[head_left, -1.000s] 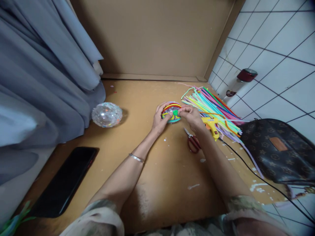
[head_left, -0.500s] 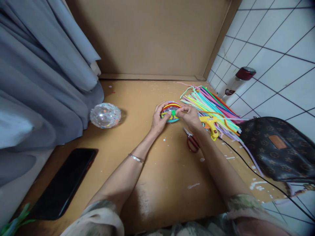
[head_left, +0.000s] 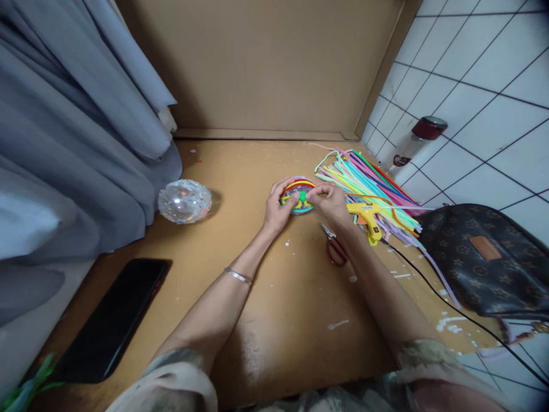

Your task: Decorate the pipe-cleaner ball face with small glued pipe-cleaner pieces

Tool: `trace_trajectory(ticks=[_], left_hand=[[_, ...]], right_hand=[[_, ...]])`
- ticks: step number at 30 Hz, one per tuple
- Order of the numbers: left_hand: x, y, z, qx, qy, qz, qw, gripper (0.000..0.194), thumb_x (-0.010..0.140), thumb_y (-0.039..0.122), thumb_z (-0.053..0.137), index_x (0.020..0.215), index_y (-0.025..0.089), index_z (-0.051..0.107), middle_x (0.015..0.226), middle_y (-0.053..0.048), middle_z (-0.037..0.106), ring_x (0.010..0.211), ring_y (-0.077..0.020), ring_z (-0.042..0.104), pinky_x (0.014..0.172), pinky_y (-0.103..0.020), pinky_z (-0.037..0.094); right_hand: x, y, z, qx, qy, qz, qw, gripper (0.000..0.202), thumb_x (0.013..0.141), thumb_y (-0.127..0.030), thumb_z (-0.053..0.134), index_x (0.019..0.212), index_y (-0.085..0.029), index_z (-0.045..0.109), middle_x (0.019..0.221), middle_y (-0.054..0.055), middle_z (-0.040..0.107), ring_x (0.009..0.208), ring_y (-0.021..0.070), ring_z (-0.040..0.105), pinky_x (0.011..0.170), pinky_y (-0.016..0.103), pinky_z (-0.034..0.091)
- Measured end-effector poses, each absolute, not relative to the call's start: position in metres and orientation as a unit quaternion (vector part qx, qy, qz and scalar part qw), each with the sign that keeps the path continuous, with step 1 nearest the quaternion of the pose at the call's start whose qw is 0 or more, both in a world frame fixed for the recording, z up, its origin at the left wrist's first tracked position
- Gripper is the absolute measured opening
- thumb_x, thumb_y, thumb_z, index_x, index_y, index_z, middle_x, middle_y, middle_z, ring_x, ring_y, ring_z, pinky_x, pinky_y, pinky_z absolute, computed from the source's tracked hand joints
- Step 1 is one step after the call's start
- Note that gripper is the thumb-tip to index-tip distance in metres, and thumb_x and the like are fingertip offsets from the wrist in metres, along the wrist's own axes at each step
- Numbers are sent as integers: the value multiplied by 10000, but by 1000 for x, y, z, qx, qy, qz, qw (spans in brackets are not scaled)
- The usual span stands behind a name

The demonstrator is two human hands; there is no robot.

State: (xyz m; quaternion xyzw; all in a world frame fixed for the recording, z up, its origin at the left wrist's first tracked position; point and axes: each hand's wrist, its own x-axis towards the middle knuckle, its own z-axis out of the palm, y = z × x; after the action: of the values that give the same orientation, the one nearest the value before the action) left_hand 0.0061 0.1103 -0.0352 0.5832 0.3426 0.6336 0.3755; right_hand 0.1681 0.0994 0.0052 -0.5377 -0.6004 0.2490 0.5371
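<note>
A round, clear ball-like piece (head_left: pixel 303 208) banded with red, yellow, purple and turquoise pipe cleaners is held over the middle of the table. My left hand (head_left: pixel 278 205) wraps its left side, thumb pressed on the front. Fingers of my right hand (head_left: pixel 329 200) are pinched at the right of a small green piece (head_left: pixel 302 196) on its front; the fingertips partly hide that spot. Red-handled scissors (head_left: pixel 335 247) lie beside my right forearm. A yellow glue gun (head_left: pixel 368 218) rests just right of my right hand.
Colourful pipe cleaners (head_left: pixel 364 177) are heaped at the back right, near a bottle (head_left: pixel 414 146) and a dark patterned bag (head_left: pixel 501 263). A clear speckled ball (head_left: pixel 184 201) stands left, by a grey curtain (head_left: pixel 86 137). A black phone (head_left: pixel 114 320) lies front left. The glue gun's cord (head_left: pixel 446 303) runs right.
Both hands keep the same grip on the banded round piece. The whole view shifts very slightly; nothing else visibly moves.
</note>
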Motion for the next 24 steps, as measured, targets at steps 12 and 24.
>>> trace_trajectory(ticks=[12,24], left_hand=[[4,106,-34,614,341,610,366,625,758,631,795,1242,247,699,1424,-147,620,1387,-311,554,1209,-476,396],[5,118,-50,650,359,599,301,603,820,566,764,1321,247,661,1428,-144,623,1379,-296,576,1195,-491,430]], right_hand=[[167,96,8,-563,-601,242,513,132,675,-307,763,612,-218,689,766,26,665,859,213,631,857,377,517],[177,96,16,-503,-613,328,513,208,750,-374,683,616,-215,693,717,36,671,811,197,597,795,338,481]])
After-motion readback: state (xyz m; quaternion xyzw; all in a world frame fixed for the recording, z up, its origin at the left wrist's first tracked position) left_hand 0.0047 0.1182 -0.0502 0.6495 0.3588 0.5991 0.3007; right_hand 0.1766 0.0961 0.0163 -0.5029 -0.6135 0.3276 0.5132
